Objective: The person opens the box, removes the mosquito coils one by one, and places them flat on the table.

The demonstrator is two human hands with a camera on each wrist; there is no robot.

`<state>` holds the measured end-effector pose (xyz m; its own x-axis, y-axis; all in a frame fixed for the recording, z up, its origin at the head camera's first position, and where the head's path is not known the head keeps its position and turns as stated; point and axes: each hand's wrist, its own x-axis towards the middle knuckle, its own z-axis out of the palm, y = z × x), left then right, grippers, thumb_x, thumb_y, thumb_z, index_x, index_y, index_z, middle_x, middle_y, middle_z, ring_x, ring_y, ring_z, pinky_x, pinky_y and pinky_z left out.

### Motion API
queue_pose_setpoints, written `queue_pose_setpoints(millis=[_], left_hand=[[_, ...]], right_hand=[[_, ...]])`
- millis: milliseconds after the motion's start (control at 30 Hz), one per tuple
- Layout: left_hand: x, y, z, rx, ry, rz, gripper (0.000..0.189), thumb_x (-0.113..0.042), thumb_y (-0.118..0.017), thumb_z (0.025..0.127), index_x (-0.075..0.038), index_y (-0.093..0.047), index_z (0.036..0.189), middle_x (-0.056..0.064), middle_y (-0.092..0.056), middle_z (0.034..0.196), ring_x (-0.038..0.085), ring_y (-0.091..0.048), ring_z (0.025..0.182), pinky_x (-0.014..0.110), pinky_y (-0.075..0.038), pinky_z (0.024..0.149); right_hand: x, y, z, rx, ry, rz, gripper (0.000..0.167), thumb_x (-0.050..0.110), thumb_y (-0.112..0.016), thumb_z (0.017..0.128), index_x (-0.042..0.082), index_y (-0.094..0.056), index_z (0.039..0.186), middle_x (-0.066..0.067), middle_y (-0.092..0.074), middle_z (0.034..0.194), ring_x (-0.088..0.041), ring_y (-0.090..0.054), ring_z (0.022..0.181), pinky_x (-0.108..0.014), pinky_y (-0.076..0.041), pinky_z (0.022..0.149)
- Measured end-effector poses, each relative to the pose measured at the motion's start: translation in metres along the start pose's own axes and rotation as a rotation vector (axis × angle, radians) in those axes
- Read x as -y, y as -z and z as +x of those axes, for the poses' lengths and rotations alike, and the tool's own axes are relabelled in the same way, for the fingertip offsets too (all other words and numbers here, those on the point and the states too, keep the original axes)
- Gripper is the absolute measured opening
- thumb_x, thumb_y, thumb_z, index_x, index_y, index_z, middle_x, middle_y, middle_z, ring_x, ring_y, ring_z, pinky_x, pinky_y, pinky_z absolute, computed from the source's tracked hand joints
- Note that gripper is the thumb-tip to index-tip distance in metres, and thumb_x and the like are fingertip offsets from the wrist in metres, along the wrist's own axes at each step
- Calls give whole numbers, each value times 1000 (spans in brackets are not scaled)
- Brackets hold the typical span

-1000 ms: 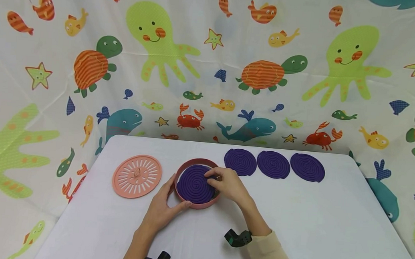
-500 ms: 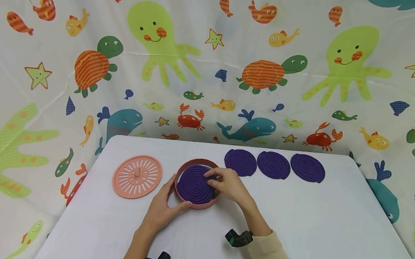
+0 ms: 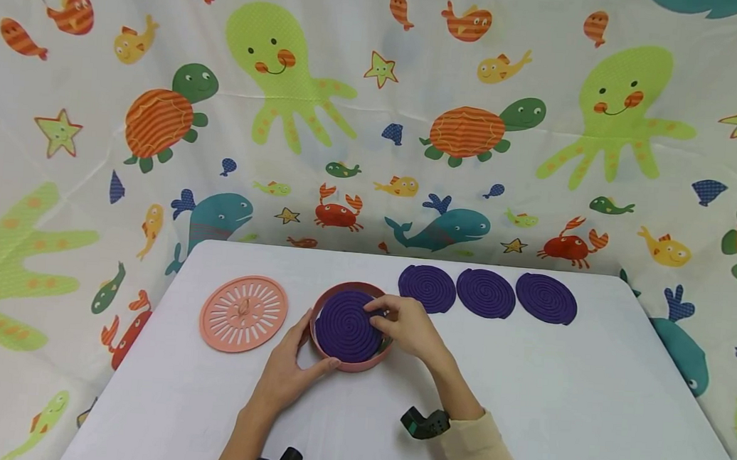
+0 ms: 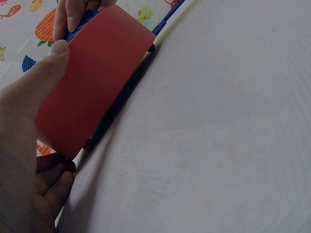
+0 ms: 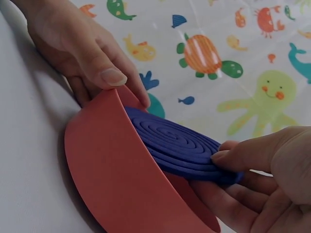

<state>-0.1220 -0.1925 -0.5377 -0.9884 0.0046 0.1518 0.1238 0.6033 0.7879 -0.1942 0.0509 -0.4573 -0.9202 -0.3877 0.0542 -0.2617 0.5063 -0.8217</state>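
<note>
The right hand [image 3: 409, 327] pinches the right edge of a purple coil [image 3: 347, 327], thumb on top and fingers underneath. The left hand [image 3: 288, 370] grips a red bowl [image 3: 359, 366] from its left side, thumb at the near rim and fingers round the outside. The coil sits slanted in the bowl's mouth: its left part seems to dip inside, while its right edge is raised above the rim. It looks thick there; whether it is 1 coil or 2 together cannot be told.

The step in hand, guiding the coil at the bowl's mouth, seems to call for a light touch. The coil is probably brittle, so even support from below suits it better than a hard squeeze. The left hand does well to steady the bowl on the table [image 3: 575, 401]. Clearance all round should save the coil from scraping.

A pink slotted lid [image 3: 244, 310] lies to the left; 3 more purple coils [image 3: 485, 293] lie in a row at far right.
</note>
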Motion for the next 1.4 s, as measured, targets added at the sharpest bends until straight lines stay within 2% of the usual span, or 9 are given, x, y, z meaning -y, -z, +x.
queue_pose_setpoints(millis=[267,667,900,1067,1400], left_hand=[[-2,1,0,-3,-5,-6,104,-55,-82,76,-21,-29,159,6,-42,159,22,-46,143,39,-42,117],[-3,1,0,-2,-1,8,105,-57,-81,76,-18,-29,159,6,-41,159,23,-47,143,40,-43,117],[-4,1,1,3,15,6,106,-58,-81,76,-18,-29,159,5,-41,159,23,-46,143,41,-43,117],[-4,1,1,6,20,-8,106,-57,-81,76,-17,-29,159,5,-40,160,23,-45,144,40,-42,118],[-2,1,1,-7,-7,-9,105,-56,-81,76,-17,-30,158,5,-41,159,23,-48,142,40,-44,116]], right_hand=[[1,1,-1,-37,-4,-1,20,8,-73,90,16,-76,107,-6,-75,114,-19,-73,95,-31,-64,80],[3,6,-4,-74,-19,35,20,8,-73,89,15,-76,108,-7,-74,114,-17,-72,90,-26,-61,72],[6,8,-5,-105,-23,44,21,7,-73,89,16,-76,108,-5,-74,114,-15,-71,89,-28,-62,75],[9,8,-6,-126,-28,70,22,7,-73,89,16,-76,109,-5,-75,113,-16,-72,89,-26,-61,72],[10,10,-7,-181,-22,91,21,9,-73,90,15,-76,110,-7,-75,110,-15,-68,80,-21,-50,61]])
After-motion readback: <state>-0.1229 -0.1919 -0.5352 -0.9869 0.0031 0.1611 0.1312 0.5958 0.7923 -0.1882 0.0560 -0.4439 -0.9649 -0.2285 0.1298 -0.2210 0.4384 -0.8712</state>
